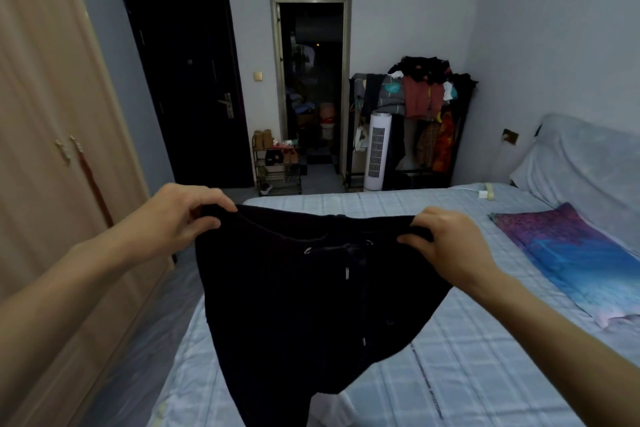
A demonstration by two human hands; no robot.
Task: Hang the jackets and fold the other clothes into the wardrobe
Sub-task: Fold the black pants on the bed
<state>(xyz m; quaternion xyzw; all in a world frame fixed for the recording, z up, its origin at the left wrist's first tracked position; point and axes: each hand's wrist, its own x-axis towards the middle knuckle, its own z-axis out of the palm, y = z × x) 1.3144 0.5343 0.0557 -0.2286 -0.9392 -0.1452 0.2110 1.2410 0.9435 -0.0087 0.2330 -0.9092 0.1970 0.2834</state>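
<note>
- Head view: left hand (180, 215) and right hand (446, 246) each grip the waistband of black trousers (294, 305)
- trousers hang above the bed (485, 374), wardrobe (52, 149) at left

Matt black knit-cloth drawstring trousers (294, 305) with metal eyelets, pale checked cotton bedsheet (467, 374), light smooth wood-grain wardrobe (52, 115), white plastic tower fan (376, 151)
</note>
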